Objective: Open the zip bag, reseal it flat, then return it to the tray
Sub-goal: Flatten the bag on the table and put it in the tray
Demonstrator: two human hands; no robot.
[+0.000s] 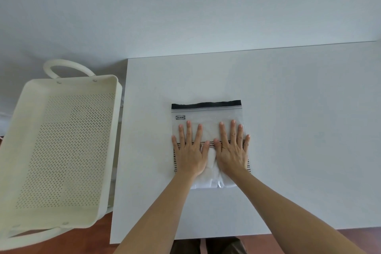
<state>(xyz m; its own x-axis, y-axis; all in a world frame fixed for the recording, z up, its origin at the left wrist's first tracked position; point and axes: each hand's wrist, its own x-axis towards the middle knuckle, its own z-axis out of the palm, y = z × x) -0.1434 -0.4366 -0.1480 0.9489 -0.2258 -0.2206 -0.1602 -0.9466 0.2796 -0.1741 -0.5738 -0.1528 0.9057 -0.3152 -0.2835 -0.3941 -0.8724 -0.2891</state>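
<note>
One zip bag (207,115), one tray (61,146), two hands (left hand (190,150), right hand (232,148)).

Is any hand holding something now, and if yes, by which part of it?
Nothing is gripped. The left hand and right hand lie flat, fingers spread, pressing the middle of the bag onto the table.

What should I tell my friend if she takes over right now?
Left hand: flat, fingers spread, pressing on the bag.
Right hand: the same, beside it; neither grips anything.
Bag: lying flat on the table, black zip strip on the far side, away from the person. Whether the zip is sealed can't be told.
Tray: left of the table, nothing in it.
Left to do: check the seal, then put the bag in the tray.
</note>
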